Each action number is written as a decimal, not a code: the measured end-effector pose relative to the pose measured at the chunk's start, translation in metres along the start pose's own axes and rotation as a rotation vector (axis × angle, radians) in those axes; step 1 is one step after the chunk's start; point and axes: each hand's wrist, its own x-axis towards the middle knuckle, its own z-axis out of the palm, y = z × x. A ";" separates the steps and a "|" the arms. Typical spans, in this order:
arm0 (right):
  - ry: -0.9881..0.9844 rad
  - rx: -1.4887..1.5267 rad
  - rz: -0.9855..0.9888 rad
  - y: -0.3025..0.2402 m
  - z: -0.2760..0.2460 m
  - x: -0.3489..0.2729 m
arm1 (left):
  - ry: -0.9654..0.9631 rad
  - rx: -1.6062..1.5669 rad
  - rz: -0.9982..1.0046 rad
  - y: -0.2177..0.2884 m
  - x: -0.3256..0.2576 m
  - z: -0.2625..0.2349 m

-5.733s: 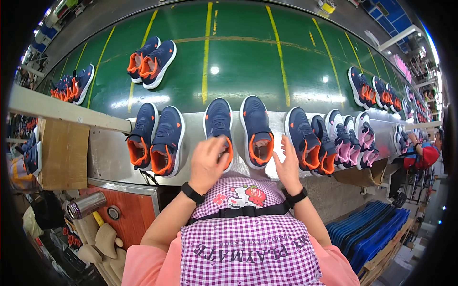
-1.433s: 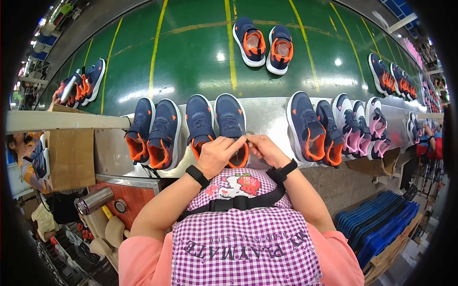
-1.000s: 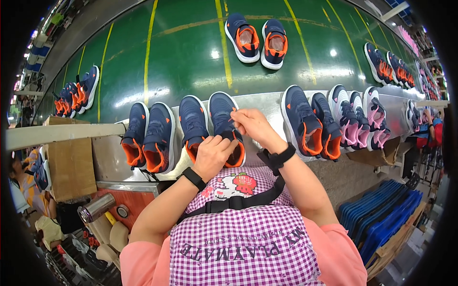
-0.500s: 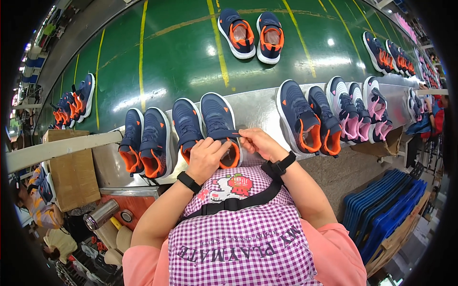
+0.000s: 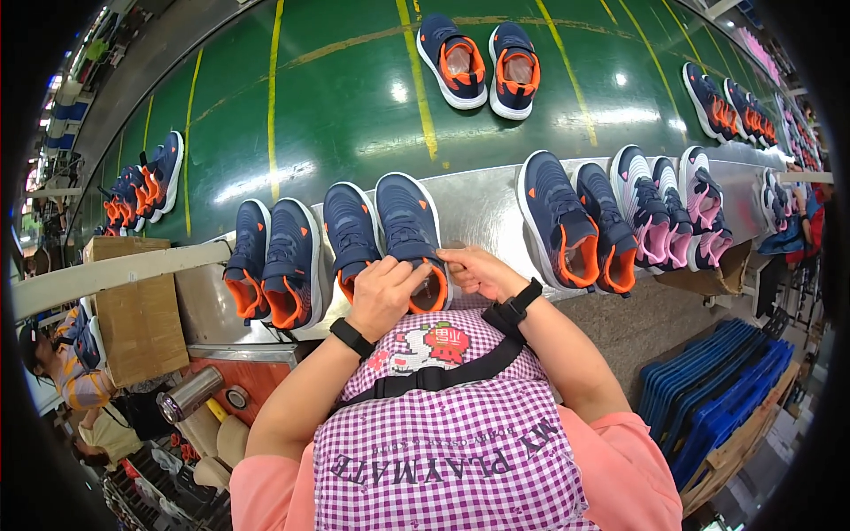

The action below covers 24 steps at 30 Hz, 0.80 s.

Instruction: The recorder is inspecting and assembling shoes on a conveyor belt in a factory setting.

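Your left hand (image 5: 382,292) curls over the heel opening of a navy sneaker (image 5: 409,232), fingers pressed together on its collar. Your right hand (image 5: 478,270) pinches the same shoe's right edge. Its mate (image 5: 351,232) sits just left, on the metal ledge (image 5: 482,208) nearest you.

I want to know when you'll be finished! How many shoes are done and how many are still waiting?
One navy and orange pair already lies out on the green belt, so it looks done. Left hand and right hand are both on the navy shoe at its opening. Pairs wait on the metal ledge: one to the left, several to the right.
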 end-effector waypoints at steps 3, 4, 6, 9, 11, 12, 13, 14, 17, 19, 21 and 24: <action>0.145 -0.136 0.034 0.003 0.006 -0.001 | -0.008 -0.047 0.011 0.000 0.004 -0.002; 0.202 -0.237 -0.037 0.006 0.009 0.001 | -0.006 -0.055 -0.021 -0.001 0.001 -0.003; 0.339 -0.402 -0.274 0.016 0.015 0.006 | -0.024 -0.065 -0.063 -0.001 0.000 -0.004; 0.425 -0.367 -0.529 0.018 0.017 0.000 | -0.040 -0.112 -0.077 0.002 0.007 -0.011; 0.463 -0.355 -0.547 0.010 0.031 -0.020 | -0.077 -0.154 -0.157 0.003 0.004 -0.016; 0.537 -0.793 -0.756 0.012 0.033 -0.025 | -0.027 -0.217 -0.167 0.002 0.002 -0.016; 0.592 -1.237 -0.965 0.011 0.039 -0.030 | 0.027 -0.278 -0.174 0.003 0.000 -0.017; 0.562 -1.297 -0.874 0.011 0.050 -0.036 | -0.001 -0.284 -0.217 0.005 -0.004 -0.020; 0.590 -1.426 -0.923 0.021 0.051 -0.020 | 0.017 -0.242 -0.165 0.003 -0.013 -0.027; 0.583 -1.463 -0.908 0.023 0.047 -0.015 | 0.148 -0.282 -0.329 0.001 -0.017 -0.038; 0.604 -1.470 -0.968 0.026 0.043 -0.012 | 0.286 -0.295 -0.497 -0.008 -0.027 -0.049; 0.626 -1.574 -0.943 0.026 0.044 -0.010 | 0.421 -0.296 -0.632 -0.026 -0.045 -0.051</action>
